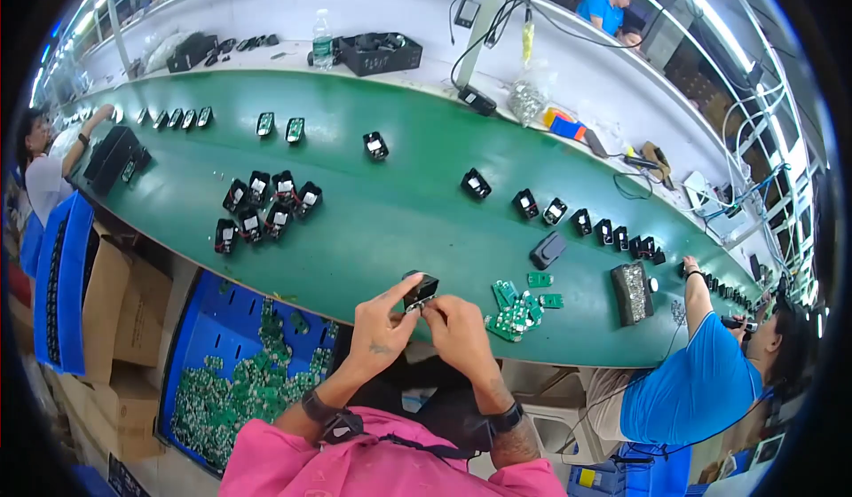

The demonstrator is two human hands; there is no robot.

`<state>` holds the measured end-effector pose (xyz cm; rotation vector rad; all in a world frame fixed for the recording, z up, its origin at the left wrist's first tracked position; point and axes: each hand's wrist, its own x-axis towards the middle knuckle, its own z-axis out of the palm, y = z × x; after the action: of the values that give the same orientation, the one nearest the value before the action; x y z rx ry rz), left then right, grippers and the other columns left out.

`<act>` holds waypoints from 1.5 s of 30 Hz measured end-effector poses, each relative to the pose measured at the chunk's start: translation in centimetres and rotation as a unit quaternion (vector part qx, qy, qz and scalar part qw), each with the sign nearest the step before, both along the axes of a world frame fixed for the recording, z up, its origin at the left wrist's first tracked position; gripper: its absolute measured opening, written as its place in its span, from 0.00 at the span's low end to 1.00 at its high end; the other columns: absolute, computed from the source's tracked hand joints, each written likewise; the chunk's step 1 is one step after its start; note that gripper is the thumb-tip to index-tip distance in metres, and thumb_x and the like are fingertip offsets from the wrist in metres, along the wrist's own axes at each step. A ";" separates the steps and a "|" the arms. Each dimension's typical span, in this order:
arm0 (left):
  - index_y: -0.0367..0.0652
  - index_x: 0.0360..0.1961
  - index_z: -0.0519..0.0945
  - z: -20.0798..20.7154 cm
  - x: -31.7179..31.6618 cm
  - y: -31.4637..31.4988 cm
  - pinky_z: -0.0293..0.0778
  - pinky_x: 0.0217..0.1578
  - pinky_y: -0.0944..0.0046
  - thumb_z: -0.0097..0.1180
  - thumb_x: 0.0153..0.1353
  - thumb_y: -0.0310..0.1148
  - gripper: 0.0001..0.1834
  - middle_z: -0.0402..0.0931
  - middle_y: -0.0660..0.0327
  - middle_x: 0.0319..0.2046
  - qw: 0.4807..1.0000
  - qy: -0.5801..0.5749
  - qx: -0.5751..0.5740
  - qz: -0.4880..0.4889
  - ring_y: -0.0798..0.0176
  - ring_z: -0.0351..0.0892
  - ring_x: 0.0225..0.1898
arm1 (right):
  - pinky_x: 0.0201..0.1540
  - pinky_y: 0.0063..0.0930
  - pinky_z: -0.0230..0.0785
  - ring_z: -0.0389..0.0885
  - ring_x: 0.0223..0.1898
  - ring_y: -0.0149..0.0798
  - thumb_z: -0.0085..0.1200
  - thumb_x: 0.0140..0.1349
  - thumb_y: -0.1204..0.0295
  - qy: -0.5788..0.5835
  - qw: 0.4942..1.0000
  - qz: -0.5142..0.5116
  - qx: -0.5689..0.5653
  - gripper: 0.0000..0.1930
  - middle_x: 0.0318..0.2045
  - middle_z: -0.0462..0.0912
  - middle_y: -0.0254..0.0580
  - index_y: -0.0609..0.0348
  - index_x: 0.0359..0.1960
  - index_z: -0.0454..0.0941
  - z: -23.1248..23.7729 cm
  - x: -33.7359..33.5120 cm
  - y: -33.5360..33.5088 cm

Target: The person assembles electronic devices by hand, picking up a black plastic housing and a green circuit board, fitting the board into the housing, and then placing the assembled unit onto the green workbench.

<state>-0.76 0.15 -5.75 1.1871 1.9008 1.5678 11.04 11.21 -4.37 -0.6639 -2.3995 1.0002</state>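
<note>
Over the near edge of the green bench, my left hand [382, 333] grips a small open black plastic housing [421, 288], index finger along its far side. My right hand [459, 330] is closed at the housing's near edge, thumb and fingertips pinched together; what lies between them is too small to tell. To the right of my hands lies a loose pile of green circuit boards [515, 313]. Further left on the bench stands a group of black housings [251, 224] with white parts and red wires inside.
A line of black housings [527, 202] runs along the green bench [390, 204]. A blue bin [204, 319] of circuit boards sits below at left. A dark lidded piece [548, 250] and a box of small parts [631, 293] lie rightward. Co-workers sit at both ends, one in blue [701, 382].
</note>
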 end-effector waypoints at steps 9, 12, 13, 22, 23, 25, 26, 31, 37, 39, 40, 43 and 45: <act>0.38 0.69 0.65 0.3 -0.7 1.1 0.85 0.36 0.67 0.57 0.65 0.23 0.31 0.78 0.50 0.49 0.921 -0.378 0.075 -0.053 0.59 0.87 0.38 | 0.29 0.28 0.70 0.81 0.26 0.37 0.60 0.63 0.73 0.082 0.983 -0.100 -0.128 0.07 0.26 0.80 0.45 0.66 0.36 0.82 -1.4 0.9 1.1; 0.40 0.68 0.66 -0.3 -1.1 1.1 0.85 0.34 0.67 0.56 0.69 0.31 0.28 0.80 0.52 0.45 0.904 -0.417 0.061 -0.068 0.59 0.88 0.36 | 0.29 0.29 0.70 0.80 0.26 0.37 0.61 0.63 0.73 0.104 0.981 -0.131 -0.101 0.07 0.26 0.80 0.45 0.66 0.35 0.82 -1.8 0.9 0.7; 0.41 0.68 0.66 -0.3 -1.6 1.3 0.85 0.33 0.67 0.54 0.71 0.34 0.26 0.81 0.53 0.44 0.880 -0.468 0.053 -0.065 0.58 0.88 0.36 | 0.28 0.29 0.70 0.80 0.25 0.38 0.60 0.63 0.74 0.113 0.984 -0.128 -0.056 0.06 0.26 0.80 0.45 0.66 0.35 0.81 -1.3 0.6 0.4; 0.43 0.66 0.70 -1.0 -1.6 1.5 0.85 0.37 0.66 0.51 0.73 0.34 0.22 0.81 0.59 0.44 0.897 -0.435 0.075 0.007 0.66 0.85 0.38 | 0.27 0.20 0.71 0.80 0.25 0.26 0.59 0.65 0.77 0.217 0.935 -0.099 -0.263 0.05 0.31 0.83 0.37 0.68 0.39 0.81 -2.4 -1.1 -2.0; 0.43 0.67 0.69 -0.9 -1.3 1.4 0.85 0.38 0.65 0.51 0.73 0.33 0.23 0.81 0.58 0.45 0.905 -0.417 0.086 0.025 0.67 0.84 0.39 | 0.26 0.19 0.70 0.80 0.25 0.25 0.58 0.66 0.77 0.213 0.935 -0.082 -0.272 0.06 0.29 0.83 0.36 0.69 0.39 0.81 -2.7 -1.0 -1.8; 0.42 0.67 0.68 -0.8 -1.7 0.7 0.85 0.38 0.65 0.50 0.73 0.33 0.23 0.81 0.58 0.45 0.903 -0.419 0.094 0.031 0.67 0.84 0.39 | 0.23 0.18 0.67 0.77 0.22 0.24 0.56 0.67 0.77 0.223 0.923 -0.062 -0.306 0.06 0.24 0.81 0.35 0.70 0.36 0.81 -3.2 -1.7 -1.3; 0.42 0.67 0.68 -0.8 -1.9 0.2 0.85 0.39 0.65 0.50 0.73 0.33 0.23 0.80 0.58 0.46 0.900 -0.425 0.095 0.025 0.67 0.84 0.39 | 0.23 0.18 0.67 0.77 0.22 0.24 0.56 0.67 0.77 0.222 0.922 -0.052 -0.311 0.06 0.24 0.81 0.35 0.70 0.36 0.81 -3.0 -1.9 -1.4; 0.45 0.70 0.65 -0.2 -2.5 -1.2 0.84 0.40 0.65 0.54 0.71 0.31 0.28 0.79 0.57 0.50 0.883 -0.463 0.054 -0.056 0.65 0.84 0.42 | 0.18 0.17 0.59 0.70 0.16 0.22 0.57 0.68 0.73 0.205 0.882 -0.053 -0.420 0.11 0.20 0.79 0.33 0.64 0.27 0.77 -1.5 -0.9 -0.9; 0.44 0.68 0.69 0.7 -0.9 -1.6 0.80 0.37 0.70 0.58 0.63 0.20 0.31 0.80 0.56 0.50 0.962 -0.253 0.033 -0.093 0.70 0.83 0.39 | 0.18 0.17 0.59 0.71 0.17 0.22 0.57 0.68 0.73 0.146 0.896 -0.035 -0.417 0.10 0.18 0.79 0.33 0.64 0.28 0.79 -0.6 1.3 -1.0; 0.40 0.62 0.76 0.2 0.1 -1.2 0.78 0.34 0.71 0.57 0.63 0.20 0.25 0.81 0.55 0.52 0.989 -0.125 0.039 -0.065 0.71 0.83 0.35 | 0.19 0.18 0.60 0.71 0.17 0.22 0.57 0.68 0.73 0.125 0.919 -0.047 -0.370 0.10 0.19 0.79 0.33 0.64 0.29 0.78 0.1 1.9 -1.2; 0.39 0.62 0.76 -0.2 0.1 -0.9 0.78 0.33 0.72 0.56 0.63 0.20 0.24 0.81 0.55 0.53 0.992 -0.072 0.092 -0.044 0.71 0.82 0.35 | 0.19 0.19 0.60 0.71 0.18 0.22 0.57 0.68 0.73 0.108 0.942 -0.042 -0.316 0.09 0.20 0.79 0.32 0.64 0.29 0.78 0.5 2.2 -1.2; 0.38 0.62 0.76 1.4 1.1 -1.0 0.80 0.34 0.70 0.54 0.62 0.17 0.25 0.82 0.56 0.48 0.995 -0.090 0.053 -0.004 0.71 0.82 0.35 | 0.20 0.19 0.62 0.71 0.18 0.23 0.54 0.69 0.75 0.105 0.951 -0.058 -0.286 0.10 0.21 0.76 0.32 0.64 0.27 0.74 1.3 3.2 -1.2; 0.38 0.62 0.76 2.3 1.6 -0.7 0.80 0.34 0.70 0.54 0.61 0.17 0.26 0.82 0.55 0.47 0.991 -0.123 0.051 -0.013 0.71 0.82 0.35 | 0.21 0.20 0.61 0.70 0.19 0.23 0.54 0.68 0.76 0.088 0.992 -0.042 -0.075 0.08 0.21 0.75 0.33 0.65 0.29 0.75 1.8 3.7 -0.9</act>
<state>0.82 -0.58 -3.46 1.0028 1.6590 1.7274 14.71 10.28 -2.61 -0.6918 -2.1435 1.1619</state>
